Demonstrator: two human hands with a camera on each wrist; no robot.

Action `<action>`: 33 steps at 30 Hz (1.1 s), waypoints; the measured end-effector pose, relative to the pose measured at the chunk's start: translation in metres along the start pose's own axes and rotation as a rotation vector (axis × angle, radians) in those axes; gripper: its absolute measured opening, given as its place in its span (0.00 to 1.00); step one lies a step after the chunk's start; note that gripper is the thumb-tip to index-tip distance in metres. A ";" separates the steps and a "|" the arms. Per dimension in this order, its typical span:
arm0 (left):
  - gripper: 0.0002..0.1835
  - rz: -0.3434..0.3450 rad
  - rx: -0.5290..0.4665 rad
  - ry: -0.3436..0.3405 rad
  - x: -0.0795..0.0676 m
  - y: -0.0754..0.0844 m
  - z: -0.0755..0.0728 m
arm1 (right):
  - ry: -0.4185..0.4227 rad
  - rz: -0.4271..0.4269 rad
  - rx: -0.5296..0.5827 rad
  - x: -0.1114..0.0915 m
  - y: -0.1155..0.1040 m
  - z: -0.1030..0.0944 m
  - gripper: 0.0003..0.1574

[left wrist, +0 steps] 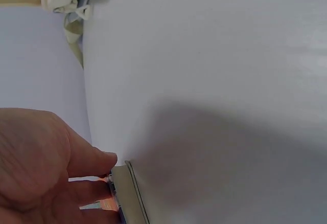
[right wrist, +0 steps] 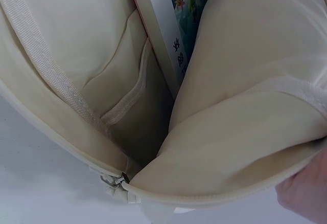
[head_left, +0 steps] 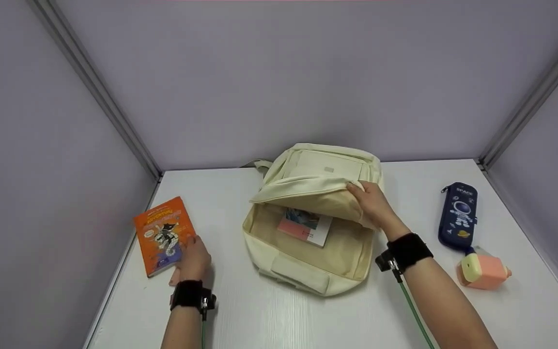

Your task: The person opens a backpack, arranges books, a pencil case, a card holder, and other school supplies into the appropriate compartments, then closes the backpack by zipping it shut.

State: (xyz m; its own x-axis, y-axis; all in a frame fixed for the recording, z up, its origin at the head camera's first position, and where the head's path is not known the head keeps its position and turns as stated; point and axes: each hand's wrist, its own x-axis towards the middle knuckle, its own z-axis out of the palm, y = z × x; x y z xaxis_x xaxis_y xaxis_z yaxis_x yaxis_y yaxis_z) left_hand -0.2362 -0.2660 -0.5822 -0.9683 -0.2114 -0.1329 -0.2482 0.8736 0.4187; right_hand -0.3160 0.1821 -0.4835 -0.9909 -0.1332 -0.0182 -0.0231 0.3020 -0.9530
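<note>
A cream backpack [head_left: 303,271] lies unzipped at mid-table, its front panel raised. My right hand [head_left: 373,206] grips the raised panel's edge at the right, thumb on top. Inside the bag, a book with a white, pink and blue cover [head_left: 305,227] lies partly covered by the panel; the right wrist view shows it leaning deep in the main pocket. At the left, my left hand [head_left: 195,257] touches the right edge of an orange comic book [head_left: 165,235]. In the left wrist view its fingertips rest along the cover's edge, above the cream pages [left wrist: 130,196].
Toward the right side are a navy space-patterned pencil case [head_left: 458,215] and a pink and yellow bottle-like object [head_left: 485,271]. A pink item [head_left: 175,276] shows partly beside the left wrist. Panels [head_left: 279,72] enclose the white table [head_left: 284,320].
</note>
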 end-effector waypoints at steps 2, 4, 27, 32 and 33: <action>0.27 0.003 0.005 -0.031 -0.001 0.003 0.002 | 0.011 -0.005 -0.006 0.000 0.000 0.001 0.21; 0.27 0.015 0.017 -0.037 -0.001 0.007 0.004 | 0.027 -0.012 -0.015 0.000 0.000 0.001 0.21; 0.04 0.232 0.091 0.121 -0.042 0.056 0.028 | 0.048 -0.006 -0.057 -0.001 -0.002 0.001 0.21; 0.05 0.111 -0.012 0.244 -0.034 0.042 0.022 | 0.050 -0.018 -0.069 -0.001 -0.002 0.001 0.22; 0.08 0.078 -0.012 0.273 -0.032 0.038 0.021 | 0.050 -0.018 -0.068 -0.001 -0.001 0.001 0.22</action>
State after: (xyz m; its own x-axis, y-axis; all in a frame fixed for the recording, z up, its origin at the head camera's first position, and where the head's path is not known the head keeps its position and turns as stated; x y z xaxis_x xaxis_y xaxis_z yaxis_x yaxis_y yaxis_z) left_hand -0.2137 -0.2172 -0.5811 -0.9557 -0.2554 0.1461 -0.1714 0.8868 0.4291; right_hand -0.3149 0.1810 -0.4824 -0.9956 -0.0928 0.0159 -0.0487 0.3635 -0.9303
